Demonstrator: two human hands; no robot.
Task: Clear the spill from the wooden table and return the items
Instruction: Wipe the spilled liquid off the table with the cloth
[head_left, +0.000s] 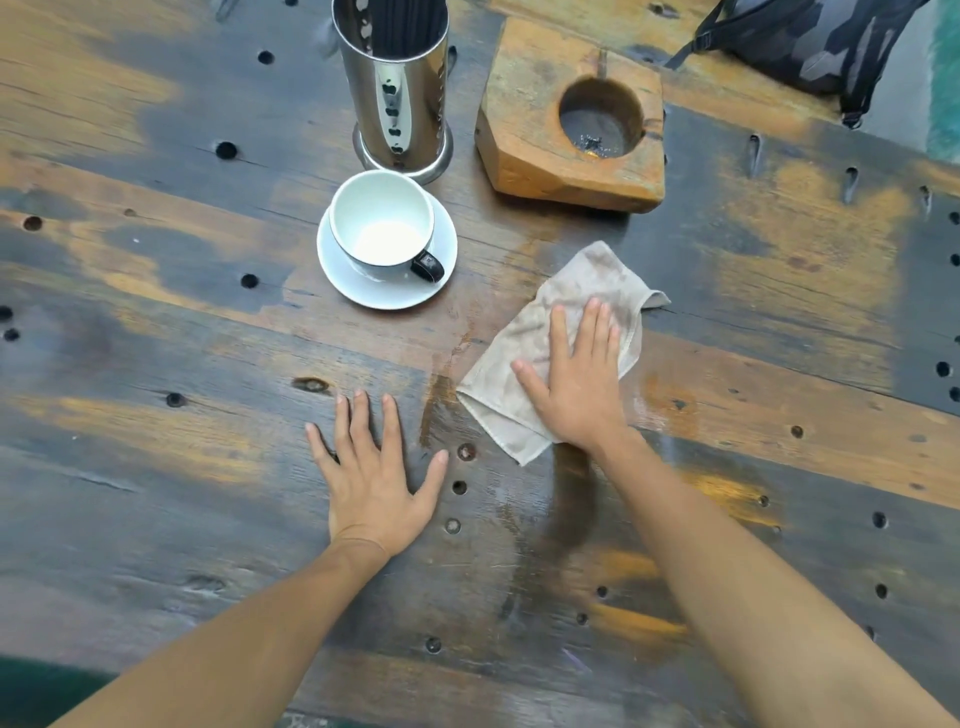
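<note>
A folded beige cloth (592, 283) lies on the worn wooden table (156, 322), right of centre. My right hand (576, 379) presses flat on the cloth with straight fingers. My left hand (371, 467) rests flat on the bare wood, fingers spread, left of the cloth. A damp sheen (545, 519) darkens the wood below the cloth, between my forearms. A white cup (382, 223) with a dark handle stands upright on a white saucer (337, 260) above my left hand, holding a little pale liquid.
A shiny steel cylinder holder (395, 98) stands behind the cup. A wooden block ashtray (524, 124) with a round hollow sits at the back right. A dark camouflage bag (810, 41) lies at the far right corner. The table has several small holes.
</note>
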